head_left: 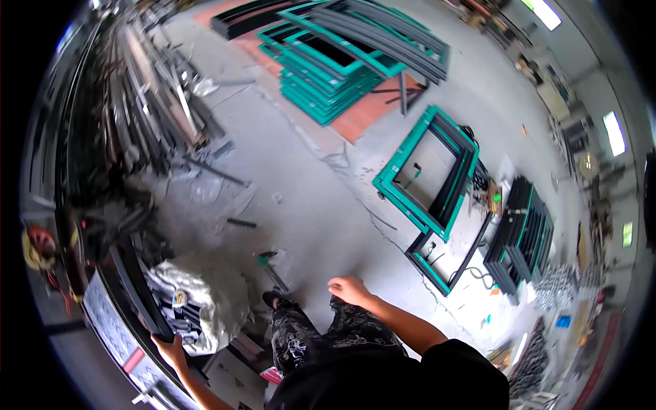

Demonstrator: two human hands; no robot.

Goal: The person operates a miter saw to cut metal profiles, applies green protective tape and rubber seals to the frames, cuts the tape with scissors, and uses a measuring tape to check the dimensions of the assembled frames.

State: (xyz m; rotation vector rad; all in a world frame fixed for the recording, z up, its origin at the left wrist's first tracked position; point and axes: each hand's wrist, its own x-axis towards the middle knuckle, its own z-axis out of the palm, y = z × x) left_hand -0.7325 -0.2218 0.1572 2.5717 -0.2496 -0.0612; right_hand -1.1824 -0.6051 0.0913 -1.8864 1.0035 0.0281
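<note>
- Left hand (171, 352), lower left of the frame: clamped on the lower end of a dark strip (140, 294); the strip is long, narrow and smooth, slightly bowed in this view, and slants toward the upper left.
- Right hand (350, 290), lower centre: well apart from the left, near the knee of the patterned trousers (301, 338); its fingers curl inward; whether they close fully or hold something small cannot be told.
- White sack (222, 287), just right of the strip: creased, woven-looking cloth, its mouth gaping over dark offcuts; a roll of tape (180, 299) lies at the opening.
- Bench (102, 307), lower left edge: a long, pale, patterned face beside the strip.
- Green-headed tool (266, 260), on the floor near the feet; its shaft points toward them.
- Bar pile (147, 102), upper left: thin, straight lengths, grey, brown and black, with ragged ends toward the floor.
- Frame stack (318, 102), upper centre: green and grey rectangles with crisp corners, overhanging a reddish board (352, 126).
- Standing frame (403, 164), right of centre: hollow, square-cornered, green-edged.
- Floor (294, 171): smooth grey, cracked; it forms a broad lane between bar pile and frames, narrowing toward the sack.
</note>
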